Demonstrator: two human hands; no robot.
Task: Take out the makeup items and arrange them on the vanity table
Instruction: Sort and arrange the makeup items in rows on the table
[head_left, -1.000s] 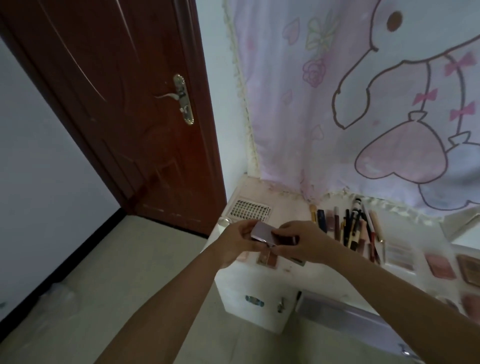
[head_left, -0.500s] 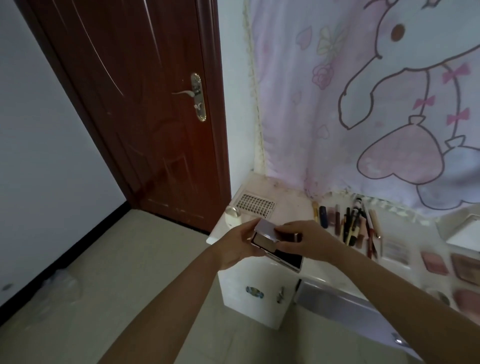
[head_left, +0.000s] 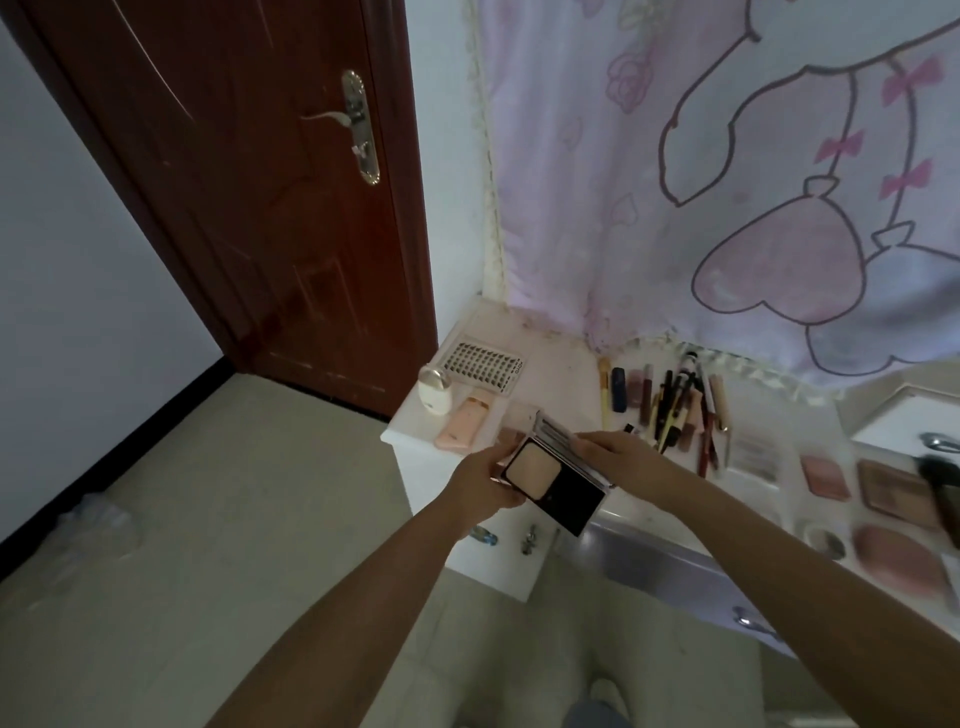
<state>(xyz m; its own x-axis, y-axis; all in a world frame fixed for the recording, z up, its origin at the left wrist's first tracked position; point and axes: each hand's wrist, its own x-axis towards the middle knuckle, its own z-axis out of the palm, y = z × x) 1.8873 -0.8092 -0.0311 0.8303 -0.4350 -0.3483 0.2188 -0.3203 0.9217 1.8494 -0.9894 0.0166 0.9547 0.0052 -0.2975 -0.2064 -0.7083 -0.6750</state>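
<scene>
Powder compact (head_left: 553, 480), lid standing open: left hand (head_left: 480, 480) is gripping its base, right hand (head_left: 615, 457) is pinching the lid, above the vanity table (head_left: 550, 353) front edge.

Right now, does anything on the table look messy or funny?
A little. The pens lie in a jumbled, crossing pile, unlike the palettes set out flat beside them. The compact in both hands is simply open, not broken.
</scene>
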